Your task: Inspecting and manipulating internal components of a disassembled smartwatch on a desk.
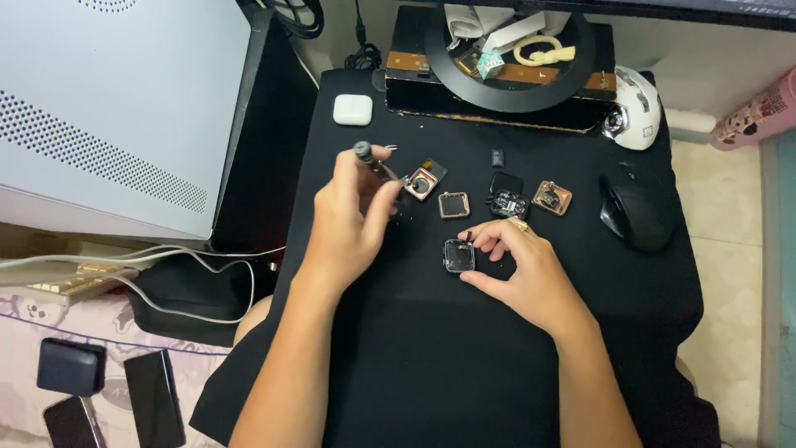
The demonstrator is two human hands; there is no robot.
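Screwdriver [366, 154] pinched upright in left hand [348, 220], centre-left of frame. Dark square watch case [458, 255] (flat on black mat [431, 365]) pinched at edges by right hand [522, 270], frame centre.

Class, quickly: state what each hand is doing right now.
Left hand: closed around a small screwdriver.
Right hand: fingers pinching a dark square watch case.

We see both forearms bare, no sleeves reaching the wrists; the right hand [531, 270] wears a gold ring on one of its fingers [521, 225].
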